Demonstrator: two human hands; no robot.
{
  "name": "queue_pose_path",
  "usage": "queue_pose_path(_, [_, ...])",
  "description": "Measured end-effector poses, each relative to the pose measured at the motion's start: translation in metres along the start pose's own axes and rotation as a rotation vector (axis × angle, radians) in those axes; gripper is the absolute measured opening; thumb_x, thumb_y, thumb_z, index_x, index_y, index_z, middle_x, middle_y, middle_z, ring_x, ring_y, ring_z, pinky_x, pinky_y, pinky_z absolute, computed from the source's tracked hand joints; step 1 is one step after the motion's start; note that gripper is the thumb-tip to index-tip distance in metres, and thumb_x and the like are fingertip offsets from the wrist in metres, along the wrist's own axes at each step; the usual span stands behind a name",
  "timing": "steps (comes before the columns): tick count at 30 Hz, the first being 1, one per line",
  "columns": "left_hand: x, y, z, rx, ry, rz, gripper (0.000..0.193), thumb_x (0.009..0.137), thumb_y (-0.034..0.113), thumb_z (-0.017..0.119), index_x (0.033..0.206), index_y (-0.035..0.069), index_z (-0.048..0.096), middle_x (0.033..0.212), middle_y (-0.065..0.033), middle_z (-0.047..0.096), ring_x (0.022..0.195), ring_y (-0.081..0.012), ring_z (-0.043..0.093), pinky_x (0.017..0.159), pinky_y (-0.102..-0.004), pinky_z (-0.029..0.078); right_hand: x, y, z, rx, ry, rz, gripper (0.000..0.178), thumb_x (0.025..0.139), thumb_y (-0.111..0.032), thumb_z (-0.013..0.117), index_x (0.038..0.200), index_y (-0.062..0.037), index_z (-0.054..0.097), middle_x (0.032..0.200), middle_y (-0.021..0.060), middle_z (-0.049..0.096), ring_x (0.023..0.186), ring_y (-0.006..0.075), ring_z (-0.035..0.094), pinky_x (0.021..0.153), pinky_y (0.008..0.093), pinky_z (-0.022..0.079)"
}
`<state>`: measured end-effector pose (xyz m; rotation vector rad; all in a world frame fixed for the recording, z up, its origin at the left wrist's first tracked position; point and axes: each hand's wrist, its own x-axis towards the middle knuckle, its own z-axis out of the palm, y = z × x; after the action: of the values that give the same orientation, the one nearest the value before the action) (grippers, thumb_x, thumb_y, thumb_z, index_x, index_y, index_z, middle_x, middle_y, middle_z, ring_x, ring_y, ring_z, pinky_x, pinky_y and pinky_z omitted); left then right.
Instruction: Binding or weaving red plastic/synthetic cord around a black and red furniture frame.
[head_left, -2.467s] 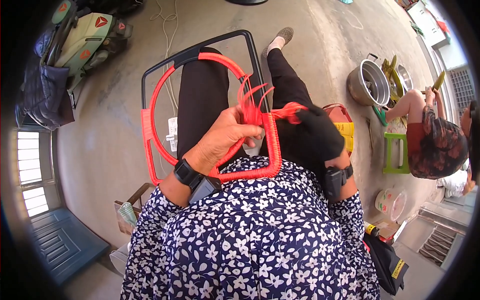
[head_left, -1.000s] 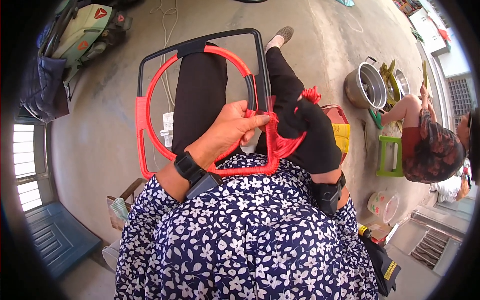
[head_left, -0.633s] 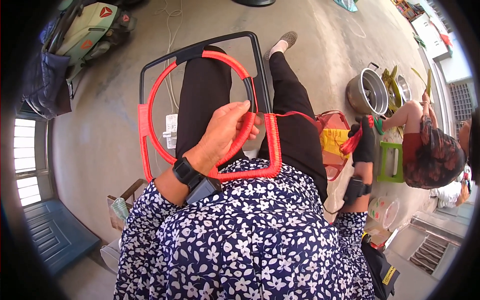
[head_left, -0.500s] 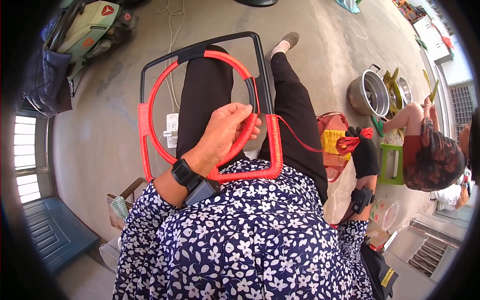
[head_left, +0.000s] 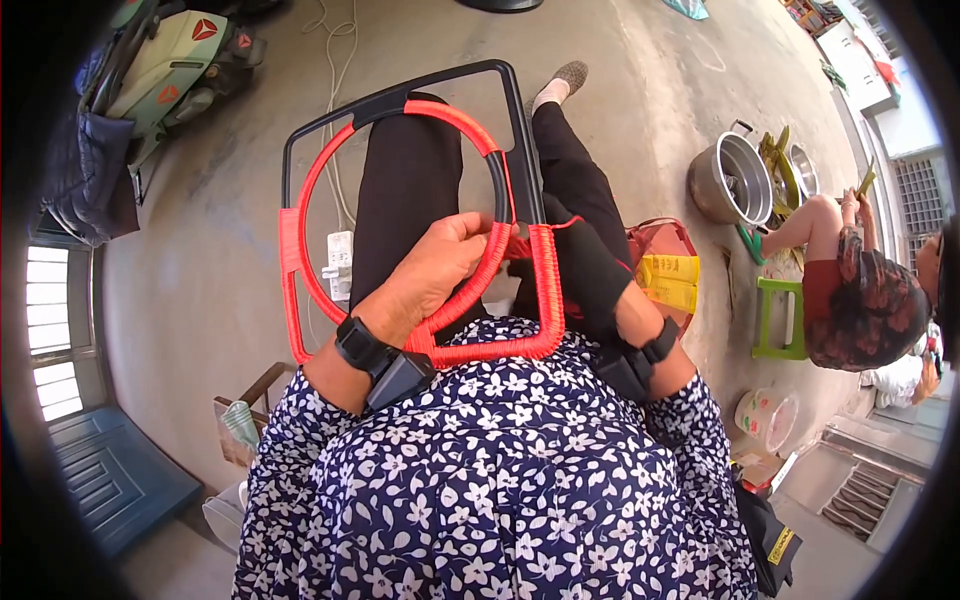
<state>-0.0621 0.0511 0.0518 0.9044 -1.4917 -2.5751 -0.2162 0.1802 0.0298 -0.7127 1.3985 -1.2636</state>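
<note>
On my lap rests a black rectangular frame with a round ring inside it. Red cord is wound tightly over most of the ring and the frame's lower part; the top of the frame and a stretch of the ring's right side are bare black. My left hand, uncovered, is closed on the ring's right side. Beside it, my right hand in a black glove reaches behind the frame's right bar. A bit of the loose red cord bundle shows between ring and bar; the right fingertips are mostly hidden.
A white power strip lies on the floor at the left. To my right are a red and yellow bag, a large metal pot and a green stool. Another person sits there handling long leaves. A scooter stands far left.
My right hand has come in from the far right with the red cord bundle, to the ring and behind the frame's right bar. My left hand still grips the ring.
</note>
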Motion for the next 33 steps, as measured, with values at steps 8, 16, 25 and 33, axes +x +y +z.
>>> queue_pose_path(8, [-0.001,-0.002,0.007,0.204,0.362,0.667,0.013,0.096,-0.002,0.055,0.108,-0.003,0.058,0.097,-0.005,0.064,0.089,-0.0095,0.062,0.079,-0.024,0.051,-0.011,-0.053,-0.003,0.101,0.548,-0.3,0.042,0.088,0.0,0.061,0.128,-0.0005,0.053,0.113,0.0077,0.063,0.099,0.0161,0.063,0.084,0.0297,0.053])
queue_pose_path(16, [-0.016,0.003,0.017,0.345,0.368,0.866,0.013,0.087,-0.001,0.063,0.1,-0.002,0.061,0.088,-0.003,0.063,0.077,-0.0073,0.061,0.07,-0.0219,0.05,0.0,-0.059,0.025,-0.467,0.175,-0.669,0.044,0.084,0.001,0.06,0.128,0.0023,0.052,0.108,0.0126,0.064,0.091,0.0187,0.063,0.078,0.0293,0.052])
queue_pose_path(25, [-0.008,-0.005,0.007,0.152,0.155,0.163,0.018,0.096,0.02,0.061,0.1,0.003,0.061,0.084,0.0006,0.061,0.071,-0.0066,0.059,0.062,-0.0212,0.052,-0.07,-0.011,-0.094,-0.706,0.525,-0.193,0.018,0.091,-0.016,0.064,0.1,0.0003,0.067,0.086,0.0055,0.069,0.077,0.0135,0.063,0.071,0.0292,0.05])
queue_pose_path(33, [-0.001,-0.008,0.004,-0.206,-0.001,0.017,0.02,0.098,0.024,0.06,0.096,0.004,0.061,0.084,-0.0074,0.066,0.068,-0.0136,0.064,0.06,-0.0246,0.055,-0.119,0.072,-0.21,0.607,0.842,-0.451,0.021,0.097,-0.024,0.058,0.102,-0.0036,0.06,0.091,0.005,0.064,0.082,0.0176,0.062,0.083,0.0327,0.05])
